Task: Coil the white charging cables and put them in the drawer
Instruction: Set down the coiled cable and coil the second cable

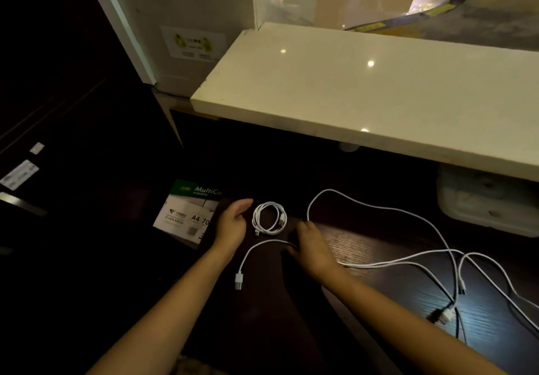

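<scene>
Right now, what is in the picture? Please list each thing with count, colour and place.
coil: one, white, on the desk between the hands
loose cables: count unclear, white, spread over the desk
paper pack: one, white and green, left of the hands
counter: one, cream, above the desk
box: one, pale, under the counter, right
desk: one, dark wood, under the cables
left hand: open, beside the coil
right hand: over a loose cable, grip hidden

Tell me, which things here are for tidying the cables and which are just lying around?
For the job: coiled white cable, loose cable running under the right hand, tangled cables, left hand beside the coil.
Just lying about: A4 paper pack, pale countertop, plastic box beneath it.
</scene>
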Motion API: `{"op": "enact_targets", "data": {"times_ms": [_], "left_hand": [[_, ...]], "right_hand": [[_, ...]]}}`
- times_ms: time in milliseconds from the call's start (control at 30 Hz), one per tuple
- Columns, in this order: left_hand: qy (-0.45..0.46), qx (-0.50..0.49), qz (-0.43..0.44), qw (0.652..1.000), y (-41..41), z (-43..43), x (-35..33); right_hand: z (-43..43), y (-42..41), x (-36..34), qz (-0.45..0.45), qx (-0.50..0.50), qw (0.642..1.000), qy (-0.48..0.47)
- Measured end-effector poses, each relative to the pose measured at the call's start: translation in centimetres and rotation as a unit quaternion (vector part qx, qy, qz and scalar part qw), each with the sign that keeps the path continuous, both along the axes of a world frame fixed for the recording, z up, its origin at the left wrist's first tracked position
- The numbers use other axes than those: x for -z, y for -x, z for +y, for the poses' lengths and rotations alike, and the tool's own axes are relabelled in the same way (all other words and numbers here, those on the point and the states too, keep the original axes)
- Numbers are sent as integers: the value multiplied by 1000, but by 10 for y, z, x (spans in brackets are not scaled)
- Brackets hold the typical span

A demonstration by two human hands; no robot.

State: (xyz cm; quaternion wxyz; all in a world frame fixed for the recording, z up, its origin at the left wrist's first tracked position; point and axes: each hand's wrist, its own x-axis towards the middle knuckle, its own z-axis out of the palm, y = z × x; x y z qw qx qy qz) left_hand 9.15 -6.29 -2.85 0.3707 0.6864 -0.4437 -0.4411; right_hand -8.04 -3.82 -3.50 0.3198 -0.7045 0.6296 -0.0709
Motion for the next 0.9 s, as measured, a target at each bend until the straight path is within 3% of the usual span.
{"op": "enact_targets", "data": {"times_ms": [133,233,333,500,567,667,733,833,900], "left_hand": [[65,46,-58,995,4,40,4],[110,230,-148,955,11,68,20],[73,348,-199,913,14,83,24],[-65,283,83,953,19,85,-20],[-76,226,239,941,18,75,-51],[-55,193,446,872,19,54,-100],[-21,223,530,818,22,37,-131],[48,284,609,739,31,13,-176],[98,281,616,730,41,-1,-205]], "right_hand": [[23,8,3,87,-84,993,17],[35,11,-1,126,-163,978,11],[43,19,-16,88,-170,981,17],[37,53,-51,-16,-116,988,97],[34,65,-68,-60,-95,987,113],[30,78,-92,-122,-58,979,151],[27,88,-102,-158,-29,973,164],[26,101,-111,-205,22,963,176],[28,107,-114,-215,48,956,194]]}}
